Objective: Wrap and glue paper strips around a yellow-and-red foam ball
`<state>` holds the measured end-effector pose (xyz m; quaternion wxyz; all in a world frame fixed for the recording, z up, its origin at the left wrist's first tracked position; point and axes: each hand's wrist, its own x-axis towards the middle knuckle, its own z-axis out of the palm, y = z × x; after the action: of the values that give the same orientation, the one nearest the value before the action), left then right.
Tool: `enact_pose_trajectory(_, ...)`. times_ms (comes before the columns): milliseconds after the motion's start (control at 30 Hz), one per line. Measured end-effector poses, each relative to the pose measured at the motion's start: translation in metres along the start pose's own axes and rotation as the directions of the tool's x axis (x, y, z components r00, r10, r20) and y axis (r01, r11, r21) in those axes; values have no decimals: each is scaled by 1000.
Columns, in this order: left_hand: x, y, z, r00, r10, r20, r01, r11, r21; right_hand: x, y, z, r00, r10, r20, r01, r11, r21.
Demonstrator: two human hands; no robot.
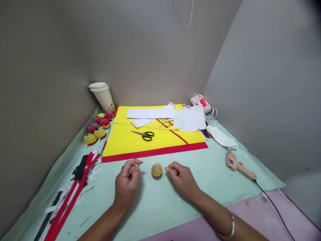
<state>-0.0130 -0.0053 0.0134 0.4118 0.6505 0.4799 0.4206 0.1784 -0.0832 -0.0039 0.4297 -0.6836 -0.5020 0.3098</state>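
A small yellow ball-shaped piece with ridges and a red underside point(156, 170) sits on the pale green cloth between my hands. To its left is my left hand point(127, 179), fingers curled in and index fingertip close to the thumb. A dark bit shows at the edge of that hand; what its fingers hold, if anything, is hidden. My right hand point(182, 179), a bangle on its wrist, rests right of the ball with its fingers folded and thumb tip pointing at it. A narrow gap separates each hand from the ball.
Black-handled scissors point(144, 135) lie on a yellow sheet point(120, 140) with white paper point(189, 118) behind. Red and yellow lantern-like pieces point(99, 133) and a white cup point(102, 95) stand left, near red strips point(72, 194). A corded glue gun point(239, 166) lies right. Walls enclose the table.
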Motion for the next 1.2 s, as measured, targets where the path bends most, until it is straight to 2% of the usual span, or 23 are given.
enact_pose_trajectory(1200,-2,-6,1,999,15,37,-15,1000,-4,-1,3,2,1000,7,25,-6,999,-45)
